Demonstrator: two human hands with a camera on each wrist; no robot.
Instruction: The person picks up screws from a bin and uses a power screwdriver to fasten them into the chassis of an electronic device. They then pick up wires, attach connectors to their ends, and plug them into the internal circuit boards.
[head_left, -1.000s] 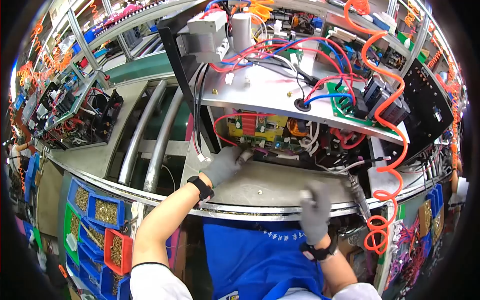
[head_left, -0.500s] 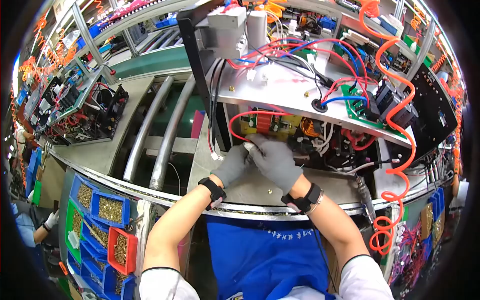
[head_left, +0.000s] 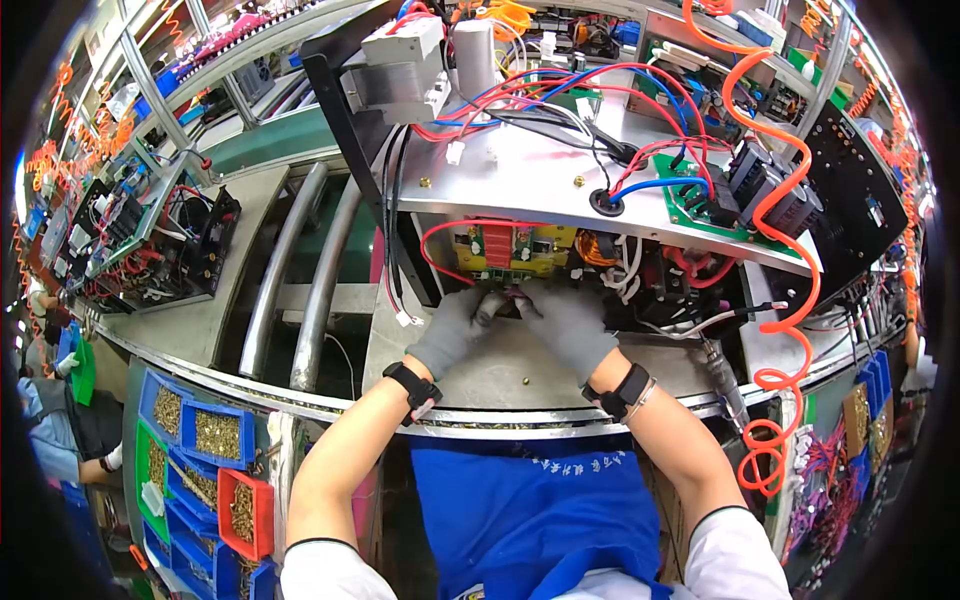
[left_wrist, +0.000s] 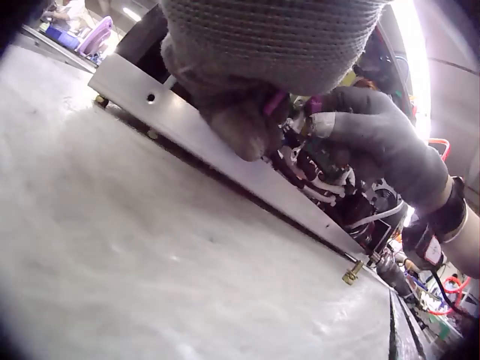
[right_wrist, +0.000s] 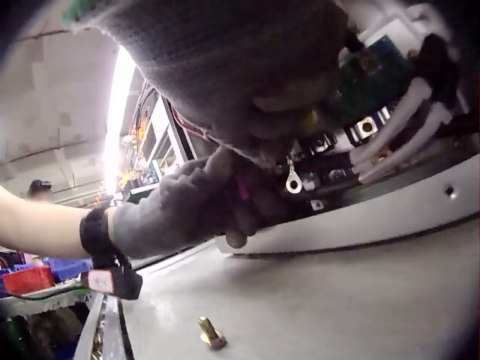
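In the head view my left hand (head_left: 448,332) and right hand (head_left: 568,328), both in grey knit gloves, meet at the lower opening of a metal chassis (head_left: 470,208), in front of its circuit board (head_left: 500,245). Left fingers pinch a purple-sleeved wire (left_wrist: 274,103), seen close up in the left wrist view. From the other side, my right thumb and forefinger pinch a small brass-coloured piece (left_wrist: 304,127) beside the purple sleeve; I cannot tell its kind. A loose ring terminal (right_wrist: 294,180) hangs below the right hand. The gloves hide most of the contact.
A brass bolt (right_wrist: 211,335) stands on the metal bench before the chassis. A screwdriver (head_left: 722,378) lies by the coiled orange hose (head_left: 790,350) at right. Blue bins (head_left: 218,436) and a red bin (head_left: 246,512) of fasteners stand at left, past metal rollers (head_left: 315,290).
My right hand came up from the bench's front edge to join the left at the board, then stayed there. The left has kept near the same spot while the head view shifted.
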